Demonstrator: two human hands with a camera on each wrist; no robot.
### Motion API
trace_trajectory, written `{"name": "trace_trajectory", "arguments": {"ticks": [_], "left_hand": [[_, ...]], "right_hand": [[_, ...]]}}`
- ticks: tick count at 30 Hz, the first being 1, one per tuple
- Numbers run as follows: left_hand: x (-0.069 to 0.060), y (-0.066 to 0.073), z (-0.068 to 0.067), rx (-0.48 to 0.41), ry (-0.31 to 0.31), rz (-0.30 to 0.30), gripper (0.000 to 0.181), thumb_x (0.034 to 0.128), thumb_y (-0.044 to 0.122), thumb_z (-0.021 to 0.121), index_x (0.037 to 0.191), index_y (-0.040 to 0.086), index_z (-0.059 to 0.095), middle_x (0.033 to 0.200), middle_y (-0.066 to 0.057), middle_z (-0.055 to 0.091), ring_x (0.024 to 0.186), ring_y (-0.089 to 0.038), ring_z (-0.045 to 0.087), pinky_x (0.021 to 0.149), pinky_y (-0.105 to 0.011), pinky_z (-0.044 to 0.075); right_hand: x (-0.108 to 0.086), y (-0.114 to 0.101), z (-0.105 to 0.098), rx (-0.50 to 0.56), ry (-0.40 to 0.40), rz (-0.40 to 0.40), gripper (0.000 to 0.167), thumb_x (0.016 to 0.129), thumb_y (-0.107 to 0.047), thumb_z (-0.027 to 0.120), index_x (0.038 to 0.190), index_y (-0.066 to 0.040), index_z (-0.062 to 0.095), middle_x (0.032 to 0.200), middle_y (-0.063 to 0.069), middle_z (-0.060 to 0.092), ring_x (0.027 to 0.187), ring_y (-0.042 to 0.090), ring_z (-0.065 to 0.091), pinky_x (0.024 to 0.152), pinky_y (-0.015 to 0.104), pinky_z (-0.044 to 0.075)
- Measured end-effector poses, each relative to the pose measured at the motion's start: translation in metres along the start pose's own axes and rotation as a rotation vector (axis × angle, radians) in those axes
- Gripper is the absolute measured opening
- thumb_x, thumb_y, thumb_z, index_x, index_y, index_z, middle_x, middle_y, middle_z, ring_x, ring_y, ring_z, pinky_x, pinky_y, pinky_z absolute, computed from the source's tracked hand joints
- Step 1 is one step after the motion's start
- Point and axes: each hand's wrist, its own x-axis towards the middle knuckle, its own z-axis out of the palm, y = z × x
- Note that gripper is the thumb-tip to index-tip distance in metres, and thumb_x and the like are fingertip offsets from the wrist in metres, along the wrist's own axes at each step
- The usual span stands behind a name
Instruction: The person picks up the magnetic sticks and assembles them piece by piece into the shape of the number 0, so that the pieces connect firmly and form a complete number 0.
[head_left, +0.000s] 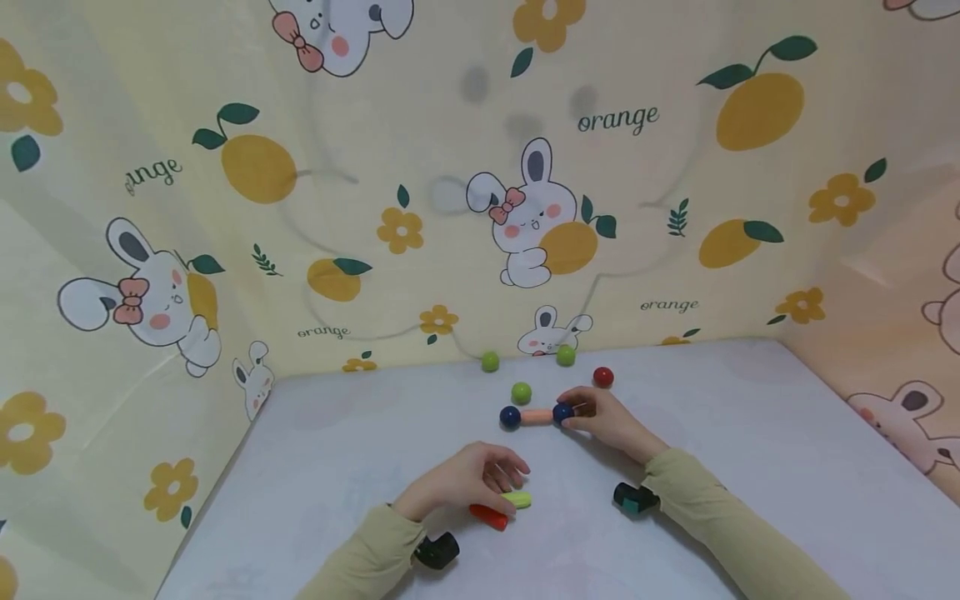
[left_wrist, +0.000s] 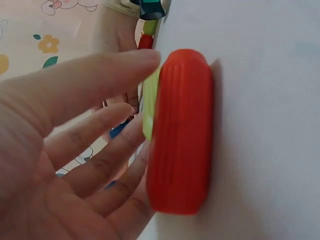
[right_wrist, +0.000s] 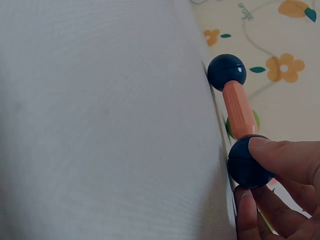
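Toward the bottom left-of-centre of the head view, a beige sleeve (head_left: 367,554) with a black wrist device (head_left: 437,551) at its cuff. Just above, toward lower centre, a red stick (head_left: 491,517) partly covered by the left grip (head_left: 474,482), and just beyond it a yellow-green stick (head_left: 519,500), also partly hidden. Left grip loose, fingers relaxed and slightly bent; in the left wrist view, thumb tip close beside the upper end of the red stick, contact hard to tell, the yellow-green stick visible as a strip along that stick's left side. At lower right of the head view, a second sleeve (head_left: 738,529) slanting inward, with a second wrist device (head_left: 633,498), black with a teal patch. Farther up, right of centre, the right grip (head_left: 609,423), thumb and fingers pinching a navy ball (head_left: 562,413). Joined to that ball, a pink stick (head_left: 536,417), nearly level across the frame, with another navy ball (head_left: 510,417) at its left end; in the right wrist view, the same joined pieces at right of frame, slanting down to the pinching fingers. Just above the pink stick in the head view, a green ball (head_left: 521,392); above the right grip, a red ball (head_left: 603,377); at the far edge of the pale surface (head_left: 360,442), two more green balls (head_left: 490,361), apart from each other. Behind, across the upper frame, a cream backdrop (head_left: 450,100) printed with rabbits, oranges and flowers.
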Motion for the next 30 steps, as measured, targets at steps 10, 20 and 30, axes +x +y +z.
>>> {"name": "trace_trajectory", "arguments": {"ticks": [10, 20, 30], "left_hand": [[0.000, 0.002, 0.005, 0.062, 0.068, -0.002, 0.029, 0.0747, 0.001, 0.080, 0.101, 0.007, 0.069, 0.086, 0.005, 0.068, 0.075, -0.010, 0.063, 0.070, -0.022, 0.054], [0.004, 0.002, -0.003, -0.063, 0.271, -0.078, 0.025, 0.0819, 0.007, 0.075, 0.107, 0.009, 0.070, 0.095, 0.000, 0.068, 0.086, -0.016, 0.064, 0.077, -0.029, 0.055], [0.017, -0.003, -0.006, -0.300, 0.452, -0.223, 0.030, 0.0838, 0.007, 0.073, 0.112, -0.002, 0.065, 0.098, -0.010, 0.068, 0.085, -0.018, 0.066, 0.078, -0.031, 0.056]], "right_hand": [[0.000, 0.001, 0.000, 0.000, 0.005, -0.001, 0.038, 0.086, -0.014, 0.072, 0.123, -0.011, 0.061, 0.114, 0.004, 0.061, 0.105, 0.025, 0.055, 0.091, 0.041, 0.049], [0.001, 0.002, 0.000, 0.011, -0.010, -0.025, 0.037, 0.087, -0.013, 0.072, 0.122, -0.009, 0.062, 0.114, 0.003, 0.062, 0.101, 0.023, 0.057, 0.093, 0.042, 0.047], [0.004, 0.002, -0.001, -0.011, -0.008, -0.039, 0.035, 0.085, -0.011, 0.073, 0.119, -0.009, 0.063, 0.109, 0.003, 0.063, 0.096, 0.021, 0.057, 0.089, 0.039, 0.049]]}}
